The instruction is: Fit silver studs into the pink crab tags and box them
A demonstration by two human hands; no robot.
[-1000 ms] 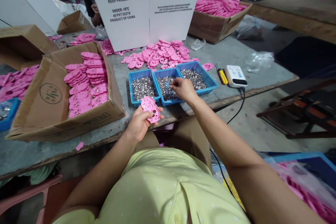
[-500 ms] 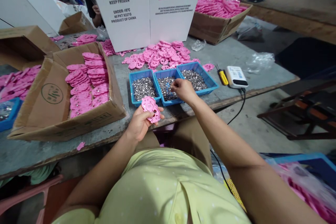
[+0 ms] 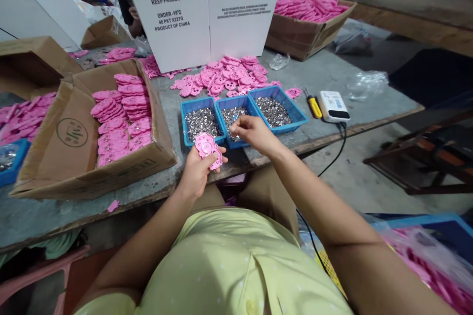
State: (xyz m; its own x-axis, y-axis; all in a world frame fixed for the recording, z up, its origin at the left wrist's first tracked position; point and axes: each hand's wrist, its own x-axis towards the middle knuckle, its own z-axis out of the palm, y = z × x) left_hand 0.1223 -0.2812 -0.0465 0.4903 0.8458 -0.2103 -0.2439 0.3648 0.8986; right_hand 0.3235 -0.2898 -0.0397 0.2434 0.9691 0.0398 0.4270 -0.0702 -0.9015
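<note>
My left hand (image 3: 195, 173) held a pink piece (image 3: 208, 149);
at its two o'clock, my right hand (image 3: 256, 134) pinched narrow over the middle tray (image 3: 235, 145); whether empty, I couldn't tell.

grey floor (image 3: 343, 172), wood-edged table (image 3: 417, 2) at right

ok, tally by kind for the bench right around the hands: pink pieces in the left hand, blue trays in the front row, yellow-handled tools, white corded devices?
Pink piece in left hand: 1
Blue trays: 3
Yellow-handled tool: 1
White corded device: 1
Total: 6
</note>
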